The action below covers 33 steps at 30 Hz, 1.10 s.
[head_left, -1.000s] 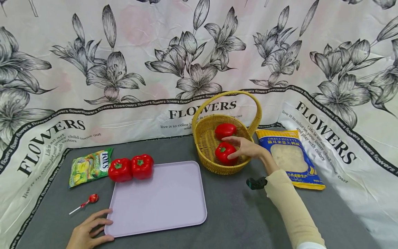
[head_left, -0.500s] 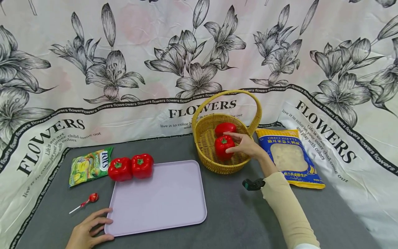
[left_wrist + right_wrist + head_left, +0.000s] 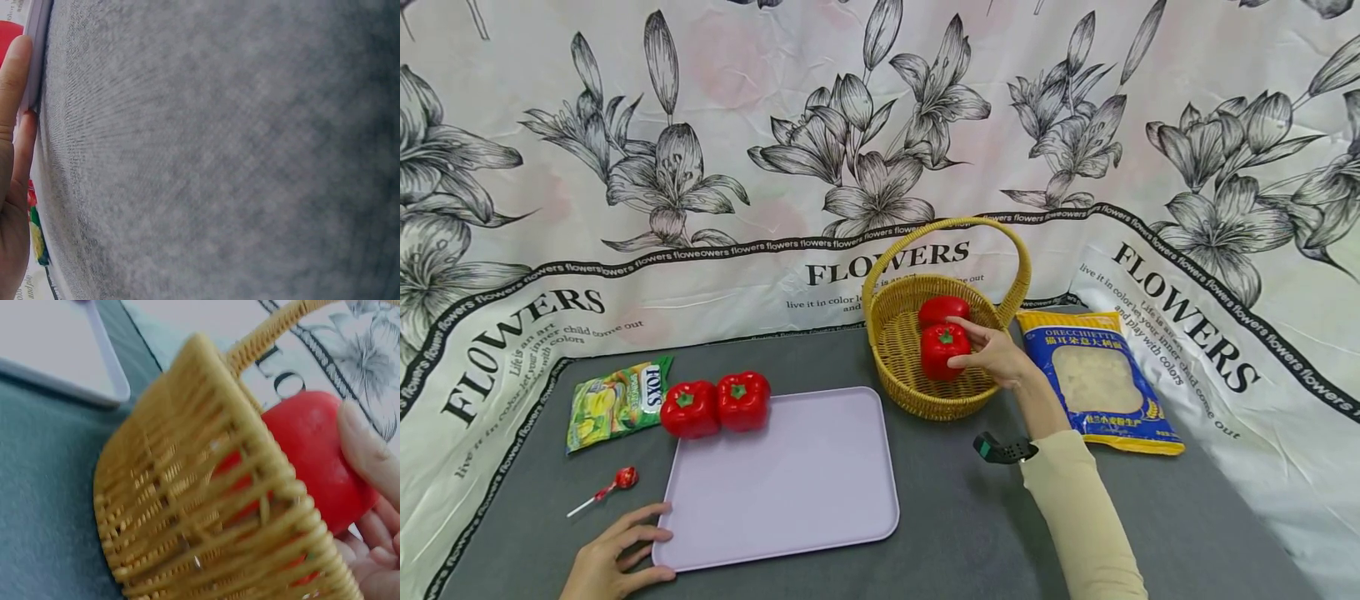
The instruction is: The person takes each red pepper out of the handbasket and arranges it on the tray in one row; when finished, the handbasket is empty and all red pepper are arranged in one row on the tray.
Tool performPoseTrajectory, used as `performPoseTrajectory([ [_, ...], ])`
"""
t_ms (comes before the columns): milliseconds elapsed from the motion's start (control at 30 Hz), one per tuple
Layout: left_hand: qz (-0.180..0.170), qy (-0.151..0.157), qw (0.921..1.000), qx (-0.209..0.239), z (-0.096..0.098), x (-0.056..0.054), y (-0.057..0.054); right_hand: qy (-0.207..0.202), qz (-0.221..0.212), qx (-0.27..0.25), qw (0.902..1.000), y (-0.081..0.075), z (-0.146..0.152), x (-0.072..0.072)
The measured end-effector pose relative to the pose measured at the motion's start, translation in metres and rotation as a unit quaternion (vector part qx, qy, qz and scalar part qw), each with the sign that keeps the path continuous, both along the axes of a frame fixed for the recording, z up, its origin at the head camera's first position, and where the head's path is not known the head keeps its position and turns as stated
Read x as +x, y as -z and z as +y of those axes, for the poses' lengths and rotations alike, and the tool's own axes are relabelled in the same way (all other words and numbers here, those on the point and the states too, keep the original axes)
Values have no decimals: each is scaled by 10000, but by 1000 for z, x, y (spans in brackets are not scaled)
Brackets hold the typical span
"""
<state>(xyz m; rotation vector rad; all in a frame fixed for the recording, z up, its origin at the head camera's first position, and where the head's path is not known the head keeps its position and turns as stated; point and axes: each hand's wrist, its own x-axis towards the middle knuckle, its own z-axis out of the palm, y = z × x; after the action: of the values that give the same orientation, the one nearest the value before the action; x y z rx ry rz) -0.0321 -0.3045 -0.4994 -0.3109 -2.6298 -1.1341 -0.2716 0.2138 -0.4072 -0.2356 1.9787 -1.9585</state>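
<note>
**Right hand [image 3: 996, 357] gripping 1 red pepper [image 3: 938, 357] in basket [image 3: 936, 405]**

Nearest us: left hand [image 3: 617, 554], fingers extended, touching left rim of 1 lilac tray [image 3: 782, 483]. 1 lollipop [image 3: 626, 477] just ahead of that hand. Farther ahead we count 2 other peppers [image 3: 743, 402] at the tray's far-left corner, hiding it. 1 snack bag [image 3: 613, 408] left of them, ahead of left hand.

Right hand: thumb and fingers pinch the pepper inside the 1 yellow wicker basket; we can't tell if it's off the basket floor. 1 more red item [image 3: 943, 308] just beyond that hand, partly covered. 1 blue pasta bag [image 3: 1097, 375] right of it, partly behind the forearm. Flowered cloth [image 3: 715, 304] behind, cut off at top. Left wrist view: mostly blurred grey.
</note>
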Motion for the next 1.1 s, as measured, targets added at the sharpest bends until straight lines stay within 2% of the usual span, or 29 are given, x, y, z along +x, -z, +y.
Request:
performPoseTrajectory([
  [167, 72, 80, 9999, 64, 0, 0, 2, 128, -27, -178, 9998, -7, -7, 11],
  [467, -5, -8, 10000, 26, 0, 1, 1, 157, 111, -430, 9989, -28, -22, 28],
  [700, -238, -176, 9995, -89, 2, 1, -2, -102, 89, -434, 9990, -37, -42, 45],
  [867, -159, -118, 9998, -62, 2, 2, -2, -231, 124, -431, 9987, -39, -57, 53],
  [1100, 49, 53, 10000, 58, -1, 1, 1, -571, 247, -532, 9966, -35, -85, 57],
])
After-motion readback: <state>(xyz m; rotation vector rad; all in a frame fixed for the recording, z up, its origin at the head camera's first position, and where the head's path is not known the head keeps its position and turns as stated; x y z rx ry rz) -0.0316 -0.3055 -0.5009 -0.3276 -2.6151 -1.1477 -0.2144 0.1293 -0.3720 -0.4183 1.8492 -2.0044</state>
